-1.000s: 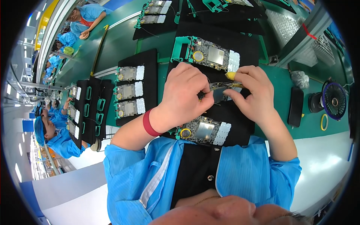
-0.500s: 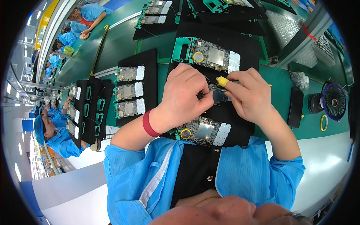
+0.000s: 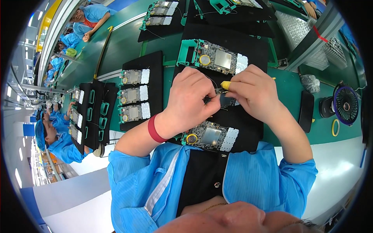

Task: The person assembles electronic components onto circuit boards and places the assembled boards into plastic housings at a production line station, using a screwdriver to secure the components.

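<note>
Both hands meet over a circuit board (image 3: pixel 227 101) on a black foam mat (image 3: pixel 253 130), hiding most of that board. My left hand (image 3: pixel 192 99), with a red band at the wrist, is closed in a pinch at the board's left end; what it grips is hidden. A thin wire (image 3: pixel 213 80) shows beside its fingers. My right hand (image 3: pixel 254 91) wears a yellow cover (image 3: pixel 225 84) on one fingertip. Its fingers are pinched close to the left fingertips, on something too small to make out. One circuit board (image 3: pixel 222 59) lies beyond my hands, another (image 3: pixel 211 136) nearer me.
On the left, another black mat (image 3: pixel 157 62) carries several boards. To the right are a dark phone-like slab (image 3: pixel 306 112), a small fan (image 3: pixel 345 105), a yellow tape ring (image 3: pixel 335 127) and a clear plastic bag (image 3: pixel 311 83). A co-worker (image 3: pixel 58 134) sits at the far left.
My right hand has shifted left and slightly up, bringing its fingertips closer to my left hand. My left hand has barely moved. Another person's hand shows more at the upper right.
</note>
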A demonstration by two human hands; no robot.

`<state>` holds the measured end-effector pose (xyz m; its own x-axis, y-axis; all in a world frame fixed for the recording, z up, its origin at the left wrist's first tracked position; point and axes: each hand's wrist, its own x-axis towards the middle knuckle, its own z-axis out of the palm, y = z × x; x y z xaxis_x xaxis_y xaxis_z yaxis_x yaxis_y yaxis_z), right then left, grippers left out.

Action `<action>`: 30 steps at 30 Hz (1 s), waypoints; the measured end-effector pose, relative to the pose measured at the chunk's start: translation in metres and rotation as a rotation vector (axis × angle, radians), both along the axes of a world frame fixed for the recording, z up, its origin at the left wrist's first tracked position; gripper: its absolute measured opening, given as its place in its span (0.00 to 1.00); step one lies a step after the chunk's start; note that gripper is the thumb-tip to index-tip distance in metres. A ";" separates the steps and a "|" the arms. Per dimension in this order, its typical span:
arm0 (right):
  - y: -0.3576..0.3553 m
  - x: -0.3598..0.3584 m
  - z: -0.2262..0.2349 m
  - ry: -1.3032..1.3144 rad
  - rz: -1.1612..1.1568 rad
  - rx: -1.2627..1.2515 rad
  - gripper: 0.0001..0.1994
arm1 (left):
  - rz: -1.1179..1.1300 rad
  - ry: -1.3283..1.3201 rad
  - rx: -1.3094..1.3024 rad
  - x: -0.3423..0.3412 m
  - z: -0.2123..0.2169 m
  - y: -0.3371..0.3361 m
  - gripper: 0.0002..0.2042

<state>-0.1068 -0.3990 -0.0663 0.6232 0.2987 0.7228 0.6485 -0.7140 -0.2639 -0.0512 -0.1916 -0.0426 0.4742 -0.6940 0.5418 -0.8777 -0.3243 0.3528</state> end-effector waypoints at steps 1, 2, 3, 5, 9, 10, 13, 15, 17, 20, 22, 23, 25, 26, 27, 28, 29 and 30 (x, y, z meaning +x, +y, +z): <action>0.000 0.000 0.000 0.042 0.003 0.039 0.11 | 0.000 0.000 0.000 0.000 0.000 0.000 0.11; 0.001 0.000 0.000 0.084 0.007 0.078 0.11 | -0.007 -0.005 0.000 0.000 -0.001 0.001 0.11; 0.001 -0.001 0.001 0.085 0.007 0.078 0.11 | -0.014 -0.010 0.000 0.001 -0.001 0.001 0.11; 0.002 -0.002 0.003 0.161 -0.008 0.097 0.10 | -0.014 -0.005 0.001 0.000 -0.001 0.001 0.11; 0.004 -0.004 0.005 0.229 -0.011 0.124 0.09 | -0.012 0.002 -0.021 0.000 -0.001 -0.001 0.12; 0.007 -0.006 0.005 0.293 -0.039 0.134 0.08 | -0.011 0.003 -0.021 0.000 -0.002 0.000 0.12; 0.017 -0.006 0.006 0.381 -0.086 0.133 0.06 | -0.033 0.016 -0.025 0.002 -0.004 0.004 0.11; 0.019 -0.004 0.002 0.404 -0.106 0.120 0.06 | -0.054 0.112 0.016 0.006 -0.002 0.010 0.10; 0.012 0.004 -0.006 0.252 -0.168 0.130 0.08 | -0.019 0.129 0.014 0.005 0.014 0.017 0.09; 0.007 -0.015 -0.009 0.197 -0.344 0.126 0.18 | 0.060 0.077 0.003 0.009 0.023 0.050 0.11; 0.003 -0.042 -0.012 0.310 -0.303 0.126 0.22 | 0.074 0.397 0.026 0.001 0.026 0.077 0.10; 0.003 -0.057 -0.014 0.388 -0.245 0.094 0.23 | 0.041 0.448 0.057 -0.004 0.025 0.080 0.10; 0.018 -0.073 -0.019 0.543 -0.096 0.137 0.23 | -0.030 0.343 0.132 -0.010 0.023 0.069 0.11; 0.024 -0.078 -0.023 0.584 -0.059 0.143 0.22 | -0.058 0.304 0.177 -0.012 0.019 0.061 0.10; 0.028 -0.081 -0.026 0.625 -0.023 0.148 0.21 | -0.120 0.346 0.181 -0.013 0.017 0.057 0.09; 0.028 -0.080 -0.023 0.613 -0.020 0.151 0.19 | -0.181 0.390 0.182 -0.015 0.014 0.053 0.08; 0.026 -0.078 -0.019 0.650 -0.025 0.127 0.18 | -0.184 0.420 0.179 -0.018 0.016 0.049 0.06; 0.024 -0.075 -0.015 0.688 -0.031 0.102 0.17 | -0.208 0.413 0.140 -0.016 0.020 0.048 0.06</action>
<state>-0.1820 -0.3754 -0.0814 0.9567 0.2252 0.1845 0.2899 -0.6791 -0.6743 -0.0675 -0.1436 -0.0231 0.4733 -0.8499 0.2317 -0.7245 -0.2259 0.6512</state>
